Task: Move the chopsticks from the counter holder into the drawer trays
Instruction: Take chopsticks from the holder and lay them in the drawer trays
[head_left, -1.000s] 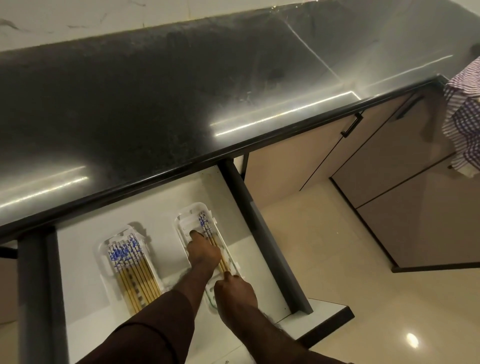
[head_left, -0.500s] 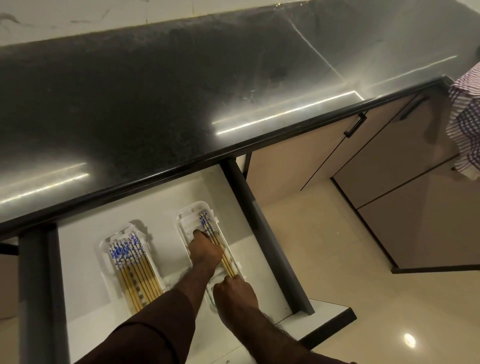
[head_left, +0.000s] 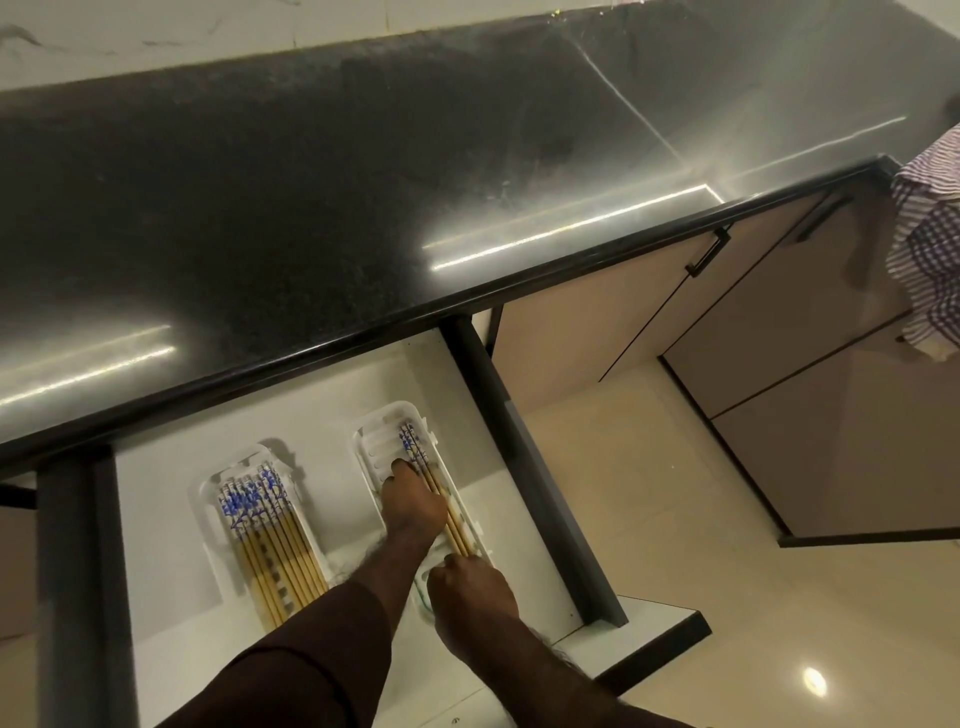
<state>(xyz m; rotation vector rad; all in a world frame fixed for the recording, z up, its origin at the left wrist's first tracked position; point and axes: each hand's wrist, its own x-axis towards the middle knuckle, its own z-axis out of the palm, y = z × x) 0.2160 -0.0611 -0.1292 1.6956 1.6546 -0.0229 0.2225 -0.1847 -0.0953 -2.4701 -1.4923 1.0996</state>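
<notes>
An open white drawer holds two white trays. The left tray is filled with several wooden chopsticks with blue-patterned tops. The right tray has a few matching chopsticks along its right side. My left hand lies flat in the right tray, fingertips against those chopsticks. At the tray's near end, my right hand is curled around the chopsticks' thin ends. No counter holder is in view.
A black stone countertop overhangs the drawer's back. The drawer's dark right wall and white front border the trays. Beige cabinet doors stand to the right, and a checked cloth hangs at the far right.
My left fingertips have edged slightly right, up against the chopsticks in the right tray. My right hand has barely moved at their near ends.
</notes>
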